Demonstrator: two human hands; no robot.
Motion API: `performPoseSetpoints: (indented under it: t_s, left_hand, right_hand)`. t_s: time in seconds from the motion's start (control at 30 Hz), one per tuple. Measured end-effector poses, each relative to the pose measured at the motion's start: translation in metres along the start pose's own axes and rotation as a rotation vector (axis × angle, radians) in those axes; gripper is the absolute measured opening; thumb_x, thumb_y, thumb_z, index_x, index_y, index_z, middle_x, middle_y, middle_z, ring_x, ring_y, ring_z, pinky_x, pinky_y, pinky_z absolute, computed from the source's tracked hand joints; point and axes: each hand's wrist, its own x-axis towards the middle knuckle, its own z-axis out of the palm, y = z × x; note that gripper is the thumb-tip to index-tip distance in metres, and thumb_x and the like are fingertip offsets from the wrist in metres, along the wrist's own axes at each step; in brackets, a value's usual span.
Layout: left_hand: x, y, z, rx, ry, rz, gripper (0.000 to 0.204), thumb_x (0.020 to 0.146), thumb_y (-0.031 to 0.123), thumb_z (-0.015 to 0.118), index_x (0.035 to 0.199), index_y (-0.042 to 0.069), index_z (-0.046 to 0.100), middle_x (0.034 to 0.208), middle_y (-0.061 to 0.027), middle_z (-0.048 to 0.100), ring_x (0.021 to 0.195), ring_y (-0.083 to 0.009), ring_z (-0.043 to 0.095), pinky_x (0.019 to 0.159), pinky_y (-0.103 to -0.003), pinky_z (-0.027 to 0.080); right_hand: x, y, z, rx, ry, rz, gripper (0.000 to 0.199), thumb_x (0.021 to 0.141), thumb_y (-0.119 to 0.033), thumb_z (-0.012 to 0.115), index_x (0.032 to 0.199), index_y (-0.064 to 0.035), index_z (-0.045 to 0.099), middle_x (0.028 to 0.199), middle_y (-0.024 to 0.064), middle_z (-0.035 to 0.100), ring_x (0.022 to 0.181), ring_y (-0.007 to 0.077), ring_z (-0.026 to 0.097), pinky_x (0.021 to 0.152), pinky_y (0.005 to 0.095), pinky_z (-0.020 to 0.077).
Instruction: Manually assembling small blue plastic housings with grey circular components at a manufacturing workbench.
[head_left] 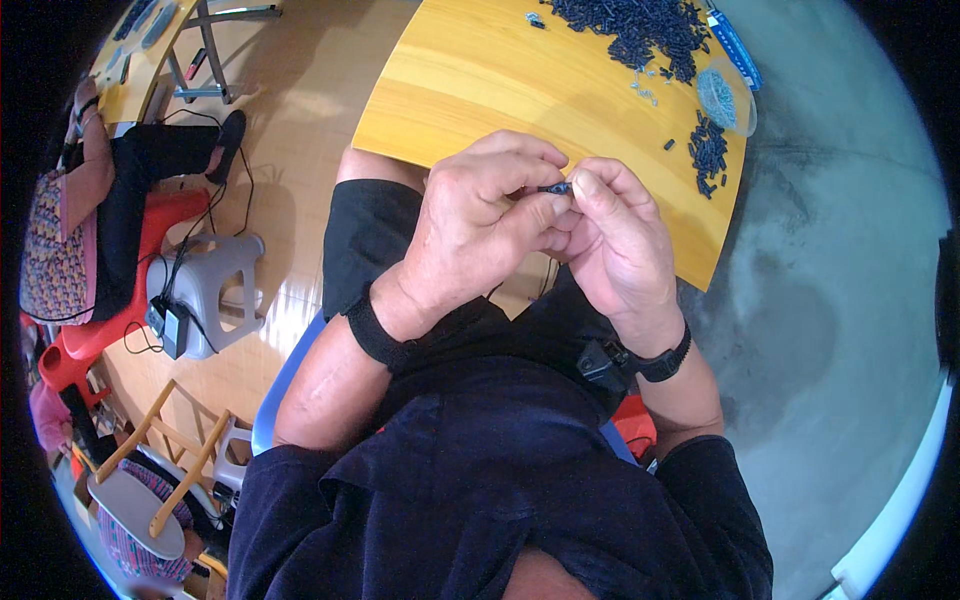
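Note:
My left hand (480, 205) pinches a small dark plastic piece (557, 188) between thumb and fingers, just over the near edge of the yellow wooden table (470, 85). Meeting it from the other side, my right hand (625, 230) is closed, its thumb and forefinger pressed together at the piece's right end. Whatever those right fingertips hold is hidden or too small to name. Farther up the table lies a large heap of similar dark pieces (645, 35). A smaller pile of dark pieces (707, 155) sits near the right edge.
A clear plastic tub (742, 118) of small bluish-silver parts stands at the table's right edge, beside a blue-and-white long object (735, 50). Loose silvery bits (645, 93) lie by the heap. At left are a seated person (75, 215), a grey stool (205, 290) and cables.

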Motion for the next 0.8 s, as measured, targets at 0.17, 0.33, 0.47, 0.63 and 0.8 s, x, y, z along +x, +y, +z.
performPoseSetpoints:
  t_s: [0.17,0.33,0.47,0.63,0.8]
  left_hand:
    - [0.0006,-0.0013,0.0010,0.003,-0.004,0.048,0.012,0.076,-0.001,0.069,0.088,-0.001,0.067,0.099,-0.0135,0.066,0.091,-0.0215,0.063,0.079,-0.030,0.051]
    - [-0.0011,-0.0009,0.0007,0.022,0.026,0.090,0.012,0.076,-0.001,0.069,0.088,-0.001,0.067,0.104,-0.0144,0.064,0.094,-0.0231,0.062,0.081,-0.032,0.050]
    - [-0.0007,0.0013,0.0000,0.043,0.027,0.138,0.014,0.075,-0.002,0.069,0.089,-0.001,0.067,0.113,-0.0158,0.062,0.111,-0.0288,0.058,0.092,-0.036,0.047]
    - [-0.0012,0.0004,-0.0013,0.051,0.036,0.180,0.014,0.076,-0.003,0.068,0.089,-0.001,0.066,0.117,-0.0165,0.061,0.121,-0.0321,0.051,0.098,-0.039,0.043]
    - [0.0015,0.0044,-0.0042,0.039,-0.021,0.203,0.013,0.077,-0.003,0.067,0.090,-0.001,0.067,0.117,-0.0167,0.061,0.124,-0.0328,0.049,0.099,-0.040,0.043]
  right_hand:
    - [0.0022,0.0013,-0.0008,-0.003,-0.011,-0.011,0.014,0.097,-0.014,0.051,0.099,-0.0011,0.055,0.089,0.0102,0.063,0.079,0.0184,0.066,0.069,0.0355,0.0598]
    - [0.0028,0.0005,0.0005,0.014,-0.025,0.011,0.015,0.097,-0.016,0.051,0.100,-0.0012,0.054,0.088,0.0097,0.063,0.079,0.0184,0.066,0.071,0.0361,0.0594]
    - [0.0026,-0.0003,0.0033,0.063,-0.043,0.036,0.018,0.097,-0.019,0.052,0.101,-0.0018,0.053,0.087,0.0092,0.063,0.078,0.0188,0.065,0.072,0.0370,0.0590]
    - [0.0020,-0.0051,0.0058,-0.020,-0.063,0.123,0.027,0.098,-0.028,0.049,0.097,-0.0011,0.055,0.084,0.0089,0.062,0.073,0.0193,0.065,0.069,0.0373,0.0589]
    - [0.0007,-0.0077,-0.0020,-0.029,-0.113,0.204,0.035,0.098,-0.034,0.047,0.091,-0.0005,0.057,0.076,0.0086,0.058,0.064,0.0189,0.062,0.062,0.0379,0.0579]
